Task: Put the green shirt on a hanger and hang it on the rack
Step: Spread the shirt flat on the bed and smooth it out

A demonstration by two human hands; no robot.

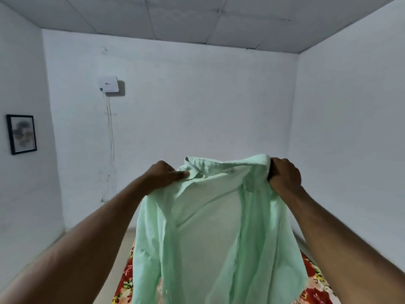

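A pale green shirt hangs in the air in front of me, open at the front, its collar at the top. My left hand pinches the shirt's left shoulder next to the collar. My right hand grips the bunched fabric at the right shoulder. Both arms are stretched forward and raised. The shirt's lower part drops out of view at the bottom edge. No hanger and no rack are in view.
Beneath the shirt lies a bed with a red and yellow floral cover. White walls enclose the room. A white box with hanging cables is mounted on the far wall, and a framed picture hangs on the left wall.
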